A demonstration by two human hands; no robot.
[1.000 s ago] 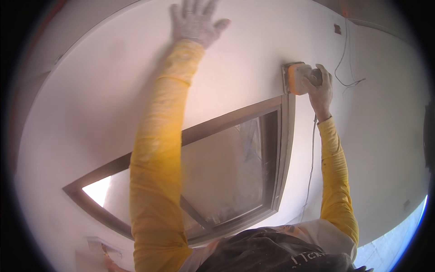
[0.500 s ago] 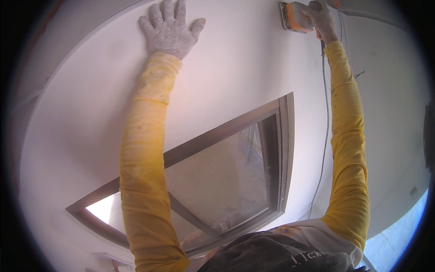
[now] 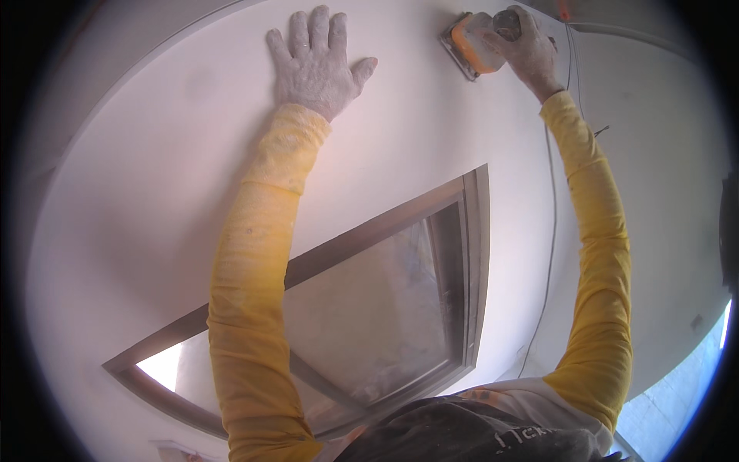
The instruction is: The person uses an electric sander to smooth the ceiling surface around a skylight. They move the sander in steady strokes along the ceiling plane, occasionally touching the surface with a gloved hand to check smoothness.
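My left hand (image 3: 317, 69) lies spread against the white wall (image 3: 400, 115), its fingers apart and coated in pale dust. Higher up on the right, my right hand (image 3: 531, 58) is wrapped round the dark, rounded top of an orange and grey power sander (image 3: 476, 48). The sander's flat pad is against the wall or very close to it; whether it touches is hard to tell. A thin dark cord (image 3: 551, 208) hangs down the wall below my right hand.
Below my hands a window with a brown frame (image 3: 476, 254) is set in the wall, behind my left forearm. To the right, another grey wall surface (image 3: 662, 177) meets this one. Bright blue-white light (image 3: 670, 408) shows at the lower right.
The sander has shifted left and tilted, my right hand moving with it. My left hand appears slightly lower and further right, with the whole view shifted a little.
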